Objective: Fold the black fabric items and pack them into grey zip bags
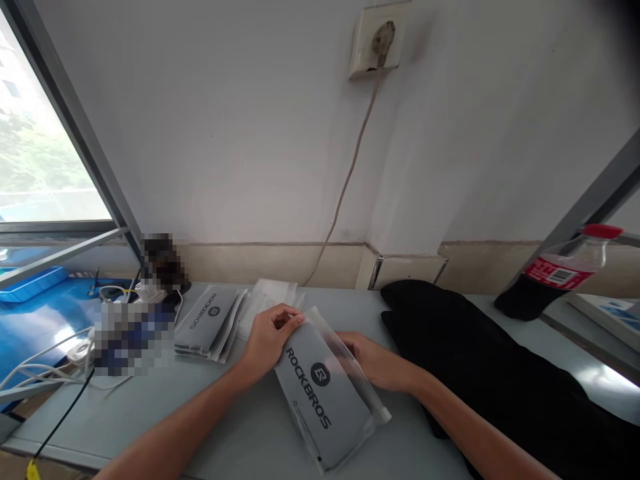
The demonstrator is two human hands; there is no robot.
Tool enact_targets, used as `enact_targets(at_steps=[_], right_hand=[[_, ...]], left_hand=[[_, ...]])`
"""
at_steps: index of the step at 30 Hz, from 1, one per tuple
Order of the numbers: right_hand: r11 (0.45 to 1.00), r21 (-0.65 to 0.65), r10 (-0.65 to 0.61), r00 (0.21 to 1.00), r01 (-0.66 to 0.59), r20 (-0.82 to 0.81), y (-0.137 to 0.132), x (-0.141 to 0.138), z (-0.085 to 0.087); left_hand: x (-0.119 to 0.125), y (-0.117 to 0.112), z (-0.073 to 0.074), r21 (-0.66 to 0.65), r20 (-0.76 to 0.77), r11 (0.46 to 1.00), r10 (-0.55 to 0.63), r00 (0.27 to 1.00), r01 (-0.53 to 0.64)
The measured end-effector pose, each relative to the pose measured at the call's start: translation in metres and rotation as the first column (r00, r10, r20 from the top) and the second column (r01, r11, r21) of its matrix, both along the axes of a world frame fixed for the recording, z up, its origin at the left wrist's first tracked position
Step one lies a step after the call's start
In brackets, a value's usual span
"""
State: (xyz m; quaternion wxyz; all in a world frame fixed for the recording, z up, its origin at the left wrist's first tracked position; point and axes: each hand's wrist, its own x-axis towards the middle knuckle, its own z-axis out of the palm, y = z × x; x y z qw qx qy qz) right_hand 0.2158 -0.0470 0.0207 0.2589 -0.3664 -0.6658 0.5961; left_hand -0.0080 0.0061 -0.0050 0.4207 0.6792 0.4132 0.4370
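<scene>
A frosted plastic zip bag [320, 393] printed ROCKBROS, with something grey inside, is tilted over the table in front of me. My left hand [270, 340] pinches its upper left corner between thumb and fingers. At the bag's right side, along the zip strip, my right hand [373, 360] is closed with its fingers curled at the edge, partly hidden behind the plastic. Left of my hands lies a stack of similar filled bags [207, 320]. Translucent, apparently flat bags [270, 303] lie just behind my left hand.
Black fabric [480, 373] covers the right side of the grey table [240, 427]. A cola bottle [555, 273] leans at the far right. Tangled white cables [50, 367] and a blue tray [33, 283] are at left. A plugged-in cord [357, 143] runs down the wall.
</scene>
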Motion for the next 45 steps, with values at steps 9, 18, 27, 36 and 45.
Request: enact_targets(at_steps=[9, 18, 27, 36, 45], right_hand=[[0.872, 0.144, -0.45, 0.882, 0.468, -0.14, 0.01, 0.001, -0.011], [0.649, 0.11, -0.711, 0.651, 0.753, -0.265, 0.025, 0.019, -0.023], [0.795, -0.078, -0.591, 0.741, 0.601, -0.317, 0.019, 0.026, -0.011], [0.66, 0.46, -0.714, 0.687, 0.594, 0.137, 0.031, 0.033, -0.029], [0.836, 0.548, -0.327, 0.831, 0.033, 0.449, 0.011, 0.028, -0.014]], left_hand=[[-0.002, 0.001, 0.005, -0.191, 0.157, 0.978, -0.051, 0.986, 0.081], [-0.033, 0.032, 0.01, -0.07, 0.004, 0.995, 0.066, 0.998, -0.065], [-0.054, 0.042, -0.013, 0.506, -0.678, 0.854, 0.481, 0.555, -0.122], [-0.034, 0.029, -0.024, 0.418, -0.753, 0.905, 0.3, 0.585, 0.075], [-0.029, 0.018, -0.018, 0.314, -0.859, 0.947, 0.251, 0.446, 0.071]])
